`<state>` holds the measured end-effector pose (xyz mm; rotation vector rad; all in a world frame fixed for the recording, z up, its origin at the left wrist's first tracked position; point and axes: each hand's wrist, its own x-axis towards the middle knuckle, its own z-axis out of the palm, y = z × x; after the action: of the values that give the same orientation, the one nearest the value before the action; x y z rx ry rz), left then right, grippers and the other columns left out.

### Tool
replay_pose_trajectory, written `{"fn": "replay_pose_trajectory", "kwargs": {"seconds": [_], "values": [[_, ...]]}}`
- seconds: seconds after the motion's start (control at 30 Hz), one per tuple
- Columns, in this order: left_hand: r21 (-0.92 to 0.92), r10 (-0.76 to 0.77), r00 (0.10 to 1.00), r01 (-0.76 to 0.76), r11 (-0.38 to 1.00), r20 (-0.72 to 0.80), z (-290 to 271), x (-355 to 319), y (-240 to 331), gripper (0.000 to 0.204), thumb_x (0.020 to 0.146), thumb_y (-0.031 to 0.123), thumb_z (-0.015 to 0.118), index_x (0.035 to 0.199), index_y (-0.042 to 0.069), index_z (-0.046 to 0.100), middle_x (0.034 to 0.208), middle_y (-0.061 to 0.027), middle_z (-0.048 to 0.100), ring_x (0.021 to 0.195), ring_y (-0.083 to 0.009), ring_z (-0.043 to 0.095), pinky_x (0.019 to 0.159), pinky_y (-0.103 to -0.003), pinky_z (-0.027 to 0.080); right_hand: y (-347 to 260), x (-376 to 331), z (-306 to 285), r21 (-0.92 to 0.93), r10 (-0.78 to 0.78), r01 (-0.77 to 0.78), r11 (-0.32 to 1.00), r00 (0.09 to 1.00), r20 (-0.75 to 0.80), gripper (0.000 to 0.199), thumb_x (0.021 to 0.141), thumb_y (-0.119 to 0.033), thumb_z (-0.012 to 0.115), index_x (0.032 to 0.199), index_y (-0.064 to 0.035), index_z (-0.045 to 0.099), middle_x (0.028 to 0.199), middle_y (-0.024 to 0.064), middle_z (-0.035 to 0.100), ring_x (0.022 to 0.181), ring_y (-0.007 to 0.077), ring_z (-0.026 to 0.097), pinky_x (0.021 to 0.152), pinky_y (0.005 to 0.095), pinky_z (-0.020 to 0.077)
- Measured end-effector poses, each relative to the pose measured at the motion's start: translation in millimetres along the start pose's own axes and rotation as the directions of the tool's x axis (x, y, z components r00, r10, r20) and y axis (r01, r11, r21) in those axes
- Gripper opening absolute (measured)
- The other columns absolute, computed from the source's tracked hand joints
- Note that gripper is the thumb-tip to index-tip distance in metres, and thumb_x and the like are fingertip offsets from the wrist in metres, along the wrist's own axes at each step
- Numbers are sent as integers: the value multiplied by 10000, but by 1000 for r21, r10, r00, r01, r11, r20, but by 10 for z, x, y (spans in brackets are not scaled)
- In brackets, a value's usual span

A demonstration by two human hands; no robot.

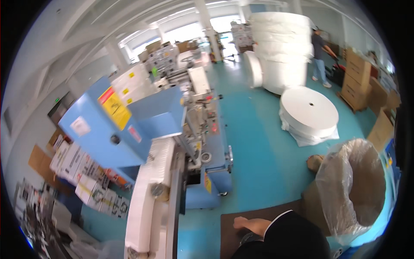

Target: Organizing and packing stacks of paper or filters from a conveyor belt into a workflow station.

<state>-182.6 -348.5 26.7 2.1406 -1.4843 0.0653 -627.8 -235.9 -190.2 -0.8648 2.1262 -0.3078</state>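
Observation:
My right hand [242,223] reaches in from the lower edge, its forearm in a black sleeve [284,237]. It hangs low over a dark brown mat [230,228], apart from the machine. Its fingers are small and blurred, so whether it grips anything is not visible. My left hand is out of the picture. To the left of my right hand, a long row of white folded sheets [142,207] lies along the metal outfeed of a blue machine [108,125]. A round metal-coloured piece [160,190] sits against that row.
An open box with a clear plastic liner [340,185] stands at my right. Beyond it, a large white roll [308,110] lies flat near tall stacked rolls [280,52]. A person [319,56] stands by brown cartons [357,75]. White cartons [92,190] are stacked left of the machine.

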Motion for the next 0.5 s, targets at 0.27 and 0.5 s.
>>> {"fn": "replay_pose_trajectory", "kwargs": {"seconds": [0.27, 0.5], "values": [[25, 197, 980, -197, 980, 11, 82, 271, -125, 281, 829, 297, 648, 789, 20, 680, 686, -153, 660, 627, -331, 646, 586, -431, 508, 1184, 3, -150, 118, 271, -284, 951, 955, 117, 383, 762, -274, 589, 1043, -42, 708, 1091, 207, 665, 1053, 379, 628, 882, 488, 502], [-5, 169, 981, -170, 986, 95, 445, 383, -475, 269, 838, 278, 638, 867, 13, 674, 751, -163, 671, 671, -330, 650, 620, -431, 516, 1374, -17, -63, 243, 384, -399, 884, 917, 109, 400, 757, -288, 601, 1044, -29, 704, 1133, 204, 654, 1067, 373, 617, 893, 476, 495]]}}
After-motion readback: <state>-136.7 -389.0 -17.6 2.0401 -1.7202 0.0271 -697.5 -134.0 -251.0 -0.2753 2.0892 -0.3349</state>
